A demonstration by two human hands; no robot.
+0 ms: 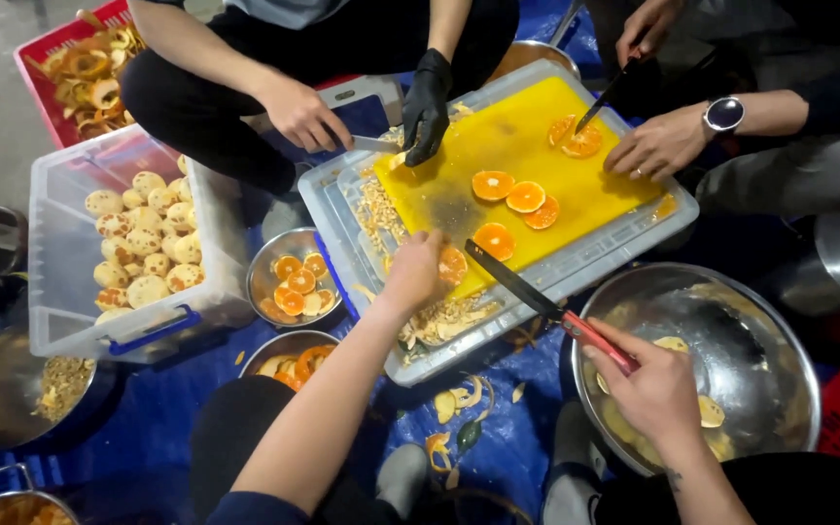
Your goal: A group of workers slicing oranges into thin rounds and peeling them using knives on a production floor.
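An orange half (452,264) is pinned under the fingers of the left hand (414,272) at the near edge of the yellow cutting board (517,136), while a red-handled knife (546,306) is clasped tight in the right hand (655,394), blade laid just beside the fruit. Several cut rounds (519,194) are already lying on the board, and a small steel bowl (266,264) is partly filled with slices. Plenty of peeled fruit (143,243) is waiting in the clear tub, so much slicing appears left.

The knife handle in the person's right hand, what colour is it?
Red, seen best in the head view: the knife handle sits in the right hand.
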